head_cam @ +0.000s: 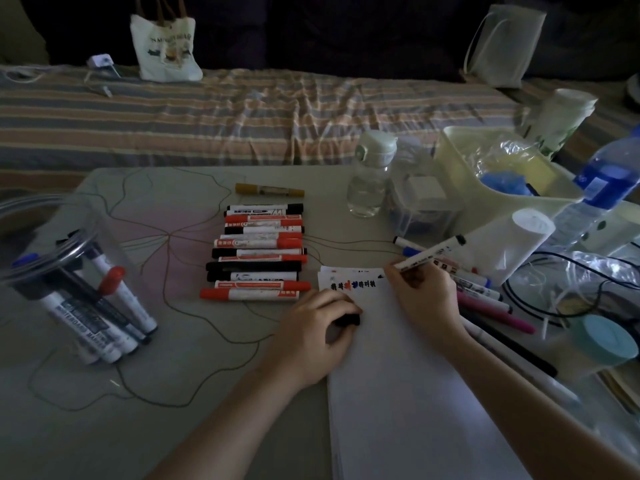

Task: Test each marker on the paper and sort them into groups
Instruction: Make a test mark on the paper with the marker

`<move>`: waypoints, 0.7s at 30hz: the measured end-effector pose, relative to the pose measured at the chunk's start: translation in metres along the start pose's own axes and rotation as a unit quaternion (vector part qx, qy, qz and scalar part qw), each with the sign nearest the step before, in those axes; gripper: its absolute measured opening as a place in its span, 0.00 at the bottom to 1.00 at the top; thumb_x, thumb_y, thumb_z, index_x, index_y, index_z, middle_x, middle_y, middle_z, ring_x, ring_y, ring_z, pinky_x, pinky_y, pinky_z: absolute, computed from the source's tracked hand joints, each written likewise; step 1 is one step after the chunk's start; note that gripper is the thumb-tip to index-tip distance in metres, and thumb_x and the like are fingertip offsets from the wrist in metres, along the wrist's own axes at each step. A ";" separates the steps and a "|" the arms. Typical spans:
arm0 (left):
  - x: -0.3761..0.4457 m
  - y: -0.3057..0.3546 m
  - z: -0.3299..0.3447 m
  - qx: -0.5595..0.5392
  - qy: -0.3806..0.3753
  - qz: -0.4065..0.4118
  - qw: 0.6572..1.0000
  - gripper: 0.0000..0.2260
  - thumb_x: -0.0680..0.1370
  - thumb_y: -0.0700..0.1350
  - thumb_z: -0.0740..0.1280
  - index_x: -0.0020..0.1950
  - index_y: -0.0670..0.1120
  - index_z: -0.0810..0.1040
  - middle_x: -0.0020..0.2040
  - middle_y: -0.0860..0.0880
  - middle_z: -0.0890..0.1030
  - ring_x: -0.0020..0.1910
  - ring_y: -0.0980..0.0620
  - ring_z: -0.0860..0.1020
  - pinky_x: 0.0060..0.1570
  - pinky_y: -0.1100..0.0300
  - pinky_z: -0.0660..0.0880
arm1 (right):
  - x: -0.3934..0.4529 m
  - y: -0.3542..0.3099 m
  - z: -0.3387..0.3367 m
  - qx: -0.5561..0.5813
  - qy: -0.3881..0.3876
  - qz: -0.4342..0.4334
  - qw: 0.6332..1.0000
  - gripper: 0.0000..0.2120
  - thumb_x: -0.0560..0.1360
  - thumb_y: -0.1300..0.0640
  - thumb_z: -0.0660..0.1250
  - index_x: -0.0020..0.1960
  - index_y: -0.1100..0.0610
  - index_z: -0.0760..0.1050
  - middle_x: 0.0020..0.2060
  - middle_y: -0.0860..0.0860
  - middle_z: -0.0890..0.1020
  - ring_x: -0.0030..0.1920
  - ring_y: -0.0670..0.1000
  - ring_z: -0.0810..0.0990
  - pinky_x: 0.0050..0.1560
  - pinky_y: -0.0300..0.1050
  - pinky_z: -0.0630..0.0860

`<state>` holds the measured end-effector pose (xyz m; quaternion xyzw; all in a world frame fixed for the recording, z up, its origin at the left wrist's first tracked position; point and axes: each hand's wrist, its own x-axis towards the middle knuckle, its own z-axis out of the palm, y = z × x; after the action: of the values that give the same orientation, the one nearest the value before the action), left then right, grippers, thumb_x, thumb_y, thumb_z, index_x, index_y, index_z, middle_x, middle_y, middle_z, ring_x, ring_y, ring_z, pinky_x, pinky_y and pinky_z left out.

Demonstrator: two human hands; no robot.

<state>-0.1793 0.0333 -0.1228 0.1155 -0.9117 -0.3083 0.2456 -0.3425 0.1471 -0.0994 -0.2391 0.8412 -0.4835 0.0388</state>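
Paper (408, 358) under right fingers (407, 277) pinching marker (429, 252).

One head-worn wide-angle view looks forward and down, close over the worktop (180, 375). Both forearms enter from the bottom edge, the hands (420, 292) at centre frame. A striped bed (207, 116) crosses the upper frame, with darkness beyond; edges bow outward.

Two bare forearms reach into view from the bottom edge, no sleeves showing anywhere along them. The left hand (313, 336) wears no ring, watch or glove. Same story on the right hand (424, 296): bare wrist, bare fingers, short nails as far as the dim light shows.
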 end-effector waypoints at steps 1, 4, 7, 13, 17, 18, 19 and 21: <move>0.000 0.000 0.000 -0.001 0.001 0.000 1.000 0.11 0.74 0.49 0.66 0.55 0.52 0.82 0.54 0.60 0.78 0.54 0.59 0.74 0.56 0.65 0.70 | -0.001 0.001 0.000 -0.003 0.000 -0.008 1.000 0.06 0.74 0.50 0.71 0.43 0.52 0.82 0.34 0.43 0.83 0.37 0.38 0.81 0.39 0.32 0.75; 0.000 0.001 0.000 -0.007 0.004 -0.004 1.000 0.11 0.73 0.48 0.67 0.54 0.52 0.82 0.54 0.59 0.78 0.54 0.59 0.75 0.56 0.65 0.70 | -0.005 0.001 0.000 -0.009 0.007 -0.031 0.999 0.04 0.74 0.52 0.72 0.42 0.51 0.82 0.33 0.41 0.82 0.39 0.34 0.80 0.37 0.25 0.72; 0.000 0.000 -0.001 -0.004 0.006 -0.005 1.000 0.11 0.74 0.49 0.66 0.54 0.52 0.82 0.54 0.60 0.78 0.55 0.60 0.74 0.56 0.66 0.70 | -0.006 0.001 -0.001 0.003 0.019 -0.021 1.000 0.05 0.74 0.53 0.73 0.40 0.53 0.82 0.32 0.43 0.82 0.38 0.35 0.80 0.36 0.24 0.72; 0.000 0.000 -0.001 -0.006 -0.005 -0.012 1.000 0.11 0.74 0.48 0.68 0.55 0.52 0.82 0.55 0.60 0.78 0.56 0.62 0.74 0.56 0.69 0.69 | -0.008 0.000 -0.002 0.019 0.008 -0.010 1.000 0.06 0.73 0.52 0.74 0.42 0.55 0.82 0.33 0.41 0.82 0.38 0.33 0.80 0.37 0.23 0.72; 0.000 0.000 -0.001 -0.006 -0.005 -0.016 1.000 0.11 0.74 0.48 0.68 0.55 0.53 0.82 0.55 0.60 0.78 0.55 0.63 0.73 0.56 0.71 0.68 | -0.008 0.001 -0.003 0.029 0.005 0.000 1.000 0.07 0.73 0.52 0.73 0.43 0.56 0.83 0.34 0.41 0.82 0.36 0.31 0.78 0.35 0.22 0.70; 0.000 0.000 -0.001 -0.007 -0.006 -0.015 1.000 0.11 0.74 0.48 0.68 0.55 0.53 0.82 0.55 0.60 0.78 0.55 0.63 0.73 0.57 0.70 0.69 | -0.008 0.001 -0.002 0.028 0.006 0.001 1.000 0.07 0.73 0.52 0.73 0.43 0.56 0.83 0.34 0.41 0.82 0.37 0.31 0.79 0.36 0.23 0.71; 0.000 0.001 -0.002 -0.007 -0.006 -0.015 1.000 0.11 0.74 0.48 0.68 0.55 0.53 0.82 0.55 0.60 0.78 0.56 0.63 0.73 0.57 0.69 0.70 | -0.007 0.001 -0.002 0.027 0.008 0.002 1.000 0.08 0.73 0.51 0.73 0.43 0.57 0.83 0.34 0.41 0.82 0.37 0.32 0.79 0.36 0.23 0.71; 0.000 0.001 -0.002 -0.009 -0.005 -0.013 1.000 0.11 0.74 0.48 0.67 0.55 0.52 0.82 0.55 0.60 0.78 0.56 0.63 0.73 0.57 0.68 0.70 | -0.007 0.001 -0.001 0.028 0.005 0.002 1.000 0.08 0.73 0.51 0.73 0.43 0.57 0.83 0.34 0.41 0.82 0.37 0.32 0.79 0.35 0.23 0.71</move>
<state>-0.1781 0.0333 -0.1209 0.1239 -0.9086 -0.3200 0.2379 -0.3370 0.1516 -0.1005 -0.2339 0.8278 -0.5081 0.0426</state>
